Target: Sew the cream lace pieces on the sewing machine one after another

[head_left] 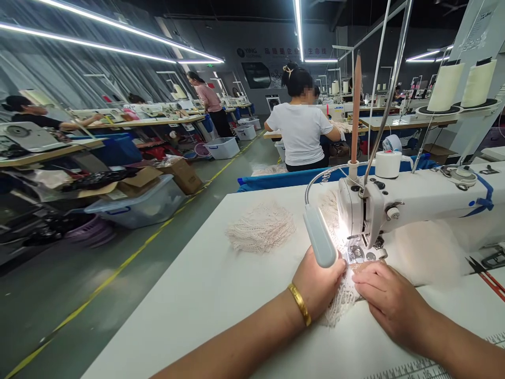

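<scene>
Pale lace fabric [342,306] lies beneath the needle area of a white sewing machine [430,195]. My left hand [319,281], with a gold bangle at the wrist, pinches the lace's left edge; the grey lamp head [320,237] covers part of its fingers. On the other side, my right hand [389,297] has its fingers bent together and pressed on the lace close to the presser foot [357,254]. A stack of cream lace pieces [261,226] rests on the table left of the machine. Sheer pale fabric [430,252] is bunched under the machine arm.
Red-handled scissors [489,279] lie at the right. A ruler scale [414,371] runs along the table's near edge. A pencil [356,110] stands upright on the machine head. Thread cones [445,87] are at upper right. A person in a white shirt [302,131] sits ahead.
</scene>
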Demonstrator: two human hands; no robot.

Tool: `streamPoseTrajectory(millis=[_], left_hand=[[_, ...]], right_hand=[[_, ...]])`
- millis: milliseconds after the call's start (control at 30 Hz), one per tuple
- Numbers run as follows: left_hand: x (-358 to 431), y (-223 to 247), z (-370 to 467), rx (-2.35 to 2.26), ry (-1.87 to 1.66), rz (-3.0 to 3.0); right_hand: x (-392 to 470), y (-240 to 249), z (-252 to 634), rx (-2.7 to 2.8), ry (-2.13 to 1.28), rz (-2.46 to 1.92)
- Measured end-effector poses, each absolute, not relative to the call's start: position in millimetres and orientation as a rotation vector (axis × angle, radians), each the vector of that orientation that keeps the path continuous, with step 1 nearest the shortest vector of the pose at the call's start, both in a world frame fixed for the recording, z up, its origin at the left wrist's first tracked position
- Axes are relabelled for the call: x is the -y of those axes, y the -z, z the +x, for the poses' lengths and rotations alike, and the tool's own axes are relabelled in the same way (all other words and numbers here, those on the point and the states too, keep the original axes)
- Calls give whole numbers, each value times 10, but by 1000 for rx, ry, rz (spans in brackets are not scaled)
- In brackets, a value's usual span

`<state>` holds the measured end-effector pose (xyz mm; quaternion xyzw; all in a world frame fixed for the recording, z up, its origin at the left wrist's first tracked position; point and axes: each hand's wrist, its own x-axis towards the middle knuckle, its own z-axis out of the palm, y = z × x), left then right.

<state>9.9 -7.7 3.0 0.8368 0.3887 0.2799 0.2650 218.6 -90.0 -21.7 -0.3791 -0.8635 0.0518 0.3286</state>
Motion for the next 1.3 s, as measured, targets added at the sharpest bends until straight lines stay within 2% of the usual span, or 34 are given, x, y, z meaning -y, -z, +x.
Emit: streamPoseTrajectory(millis=[133, 333, 700, 1067, 1300], left_hand=[[138, 55, 61, -904, -811, 2832], [139, 129, 41, -773, -753, 3131], [-1, 220, 17, -847, -662, 2930], [-21, 247, -13, -844, -642, 2907], [5, 194, -5, -804, -750, 2915]], right_hand=[[896, 218, 2169, 2220, -101, -961], [900, 192, 2150, 2214, -92, -995], [928, 224, 2150, 2197, -16, -1217], [934, 232, 2136, 2198, -44, -1227], [936, 234, 2122, 2189, 3, -1202]])
